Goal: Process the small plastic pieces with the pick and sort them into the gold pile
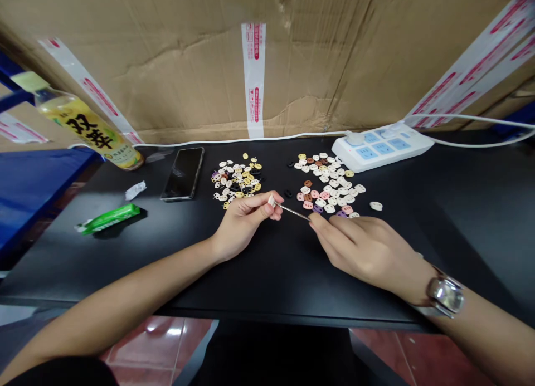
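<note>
Plainly, at the back left of a black table point(267, 286), a bottle point(90, 127) with a yellow label and pale cap appears slanted. In front of it lie a green packet point(111, 218) and a crumpled white scrap point(136, 190), then a dark-screened phone point(183, 174). Next comes a loose pile point(238, 180) of small white, yellow and black pieces. Just in front of this pile, the left hand point(246, 221) pinches a small white piece point(271, 200) between thumb and fingers, raised over the table. A thin metal tool point(295, 212) runs from that piece to the right hand point(361, 244), whose fingers grip its other end. Beyond the right hand spreads a second cluster point(332, 185), mostly white with pink, brown and purple pieces. Behind its right side sits a white power strip point(382, 146) with pale blue socket panels. A silver watch point(446, 296) circles the right wrist.
</note>
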`<state>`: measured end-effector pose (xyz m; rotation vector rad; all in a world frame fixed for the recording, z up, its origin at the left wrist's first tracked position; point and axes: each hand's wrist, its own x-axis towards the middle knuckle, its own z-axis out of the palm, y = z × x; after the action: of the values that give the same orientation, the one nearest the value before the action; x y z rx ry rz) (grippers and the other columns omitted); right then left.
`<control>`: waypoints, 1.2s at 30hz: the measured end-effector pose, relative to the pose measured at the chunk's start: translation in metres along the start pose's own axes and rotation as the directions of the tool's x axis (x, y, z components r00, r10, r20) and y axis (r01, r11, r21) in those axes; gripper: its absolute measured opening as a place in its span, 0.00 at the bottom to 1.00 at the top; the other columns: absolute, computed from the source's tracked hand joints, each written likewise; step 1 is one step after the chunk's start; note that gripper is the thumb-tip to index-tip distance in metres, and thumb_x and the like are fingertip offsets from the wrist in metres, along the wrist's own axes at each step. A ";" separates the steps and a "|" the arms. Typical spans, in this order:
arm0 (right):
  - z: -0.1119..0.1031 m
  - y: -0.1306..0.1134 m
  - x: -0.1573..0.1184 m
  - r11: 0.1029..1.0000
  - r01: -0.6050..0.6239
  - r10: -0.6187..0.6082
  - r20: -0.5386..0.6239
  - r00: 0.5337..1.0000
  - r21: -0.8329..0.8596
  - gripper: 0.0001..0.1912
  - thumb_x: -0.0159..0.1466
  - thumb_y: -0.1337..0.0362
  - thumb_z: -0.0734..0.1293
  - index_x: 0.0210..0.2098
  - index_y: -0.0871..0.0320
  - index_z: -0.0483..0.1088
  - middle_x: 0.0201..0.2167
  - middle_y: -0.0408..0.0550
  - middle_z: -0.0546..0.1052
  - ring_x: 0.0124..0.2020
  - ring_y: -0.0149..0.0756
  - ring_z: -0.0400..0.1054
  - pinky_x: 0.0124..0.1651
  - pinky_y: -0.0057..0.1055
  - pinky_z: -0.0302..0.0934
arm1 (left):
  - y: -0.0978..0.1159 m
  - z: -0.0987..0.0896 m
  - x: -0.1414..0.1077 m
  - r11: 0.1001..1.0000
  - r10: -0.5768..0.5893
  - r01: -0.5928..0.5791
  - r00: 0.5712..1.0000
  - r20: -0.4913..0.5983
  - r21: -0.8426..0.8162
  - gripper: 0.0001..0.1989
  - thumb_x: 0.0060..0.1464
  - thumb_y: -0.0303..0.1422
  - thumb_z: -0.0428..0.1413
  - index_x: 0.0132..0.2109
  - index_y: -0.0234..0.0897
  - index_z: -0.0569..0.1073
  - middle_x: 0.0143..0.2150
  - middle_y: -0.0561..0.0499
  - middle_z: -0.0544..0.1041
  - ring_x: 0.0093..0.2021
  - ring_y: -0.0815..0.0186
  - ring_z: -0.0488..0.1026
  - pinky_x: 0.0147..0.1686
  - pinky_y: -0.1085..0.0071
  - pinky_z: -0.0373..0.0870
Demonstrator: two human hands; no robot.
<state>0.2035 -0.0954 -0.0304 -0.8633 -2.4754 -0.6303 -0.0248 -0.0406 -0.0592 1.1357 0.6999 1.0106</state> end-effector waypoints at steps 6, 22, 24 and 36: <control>0.006 -0.004 0.002 0.966 -0.149 0.162 -0.047 0.986 0.211 0.10 0.67 0.74 0.62 0.44 0.67 0.74 0.21 0.43 0.73 0.17 0.29 0.65 0.22 0.30 0.59 | 0.002 0.004 -0.001 0.996 -0.022 0.024 0.999 0.027 -0.088 0.11 0.53 0.39 0.65 0.36 0.33 0.81 0.29 0.52 0.73 0.31 0.72 0.67 0.38 0.72 0.64; -0.013 0.013 0.009 0.879 -0.229 0.219 0.073 0.973 0.418 0.09 0.67 0.73 0.62 0.36 0.60 0.74 0.21 0.41 0.74 0.18 0.28 0.66 0.25 0.28 0.58 | 0.002 -0.007 0.003 0.988 0.015 -0.035 0.992 0.126 0.151 0.11 0.57 0.38 0.62 0.41 0.35 0.81 0.31 0.51 0.74 0.32 0.70 0.68 0.39 0.70 0.66; -0.013 0.012 0.010 0.874 -0.248 0.240 0.073 0.968 0.419 0.09 0.67 0.72 0.62 0.34 0.60 0.74 0.20 0.41 0.73 0.18 0.28 0.65 0.25 0.28 0.57 | 0.003 -0.009 0.004 0.981 0.026 -0.050 0.992 0.126 0.190 0.10 0.57 0.36 0.62 0.41 0.35 0.81 0.32 0.50 0.75 0.32 0.70 0.68 0.38 0.70 0.66; -0.007 0.010 0.002 0.998 0.011 -0.014 0.046 0.999 0.061 0.11 0.65 0.75 0.61 0.42 0.68 0.75 0.19 0.43 0.72 0.17 0.32 0.64 0.24 0.34 0.56 | 0.001 -0.007 0.002 0.979 -0.026 0.001 0.992 0.119 0.205 0.10 0.57 0.37 0.62 0.40 0.34 0.80 0.30 0.51 0.72 0.31 0.69 0.66 0.39 0.69 0.64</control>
<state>0.2109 -0.0911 -0.0212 -0.8494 -2.5297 -0.5415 -0.0307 -0.0359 -0.0601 1.3581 0.7248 0.8636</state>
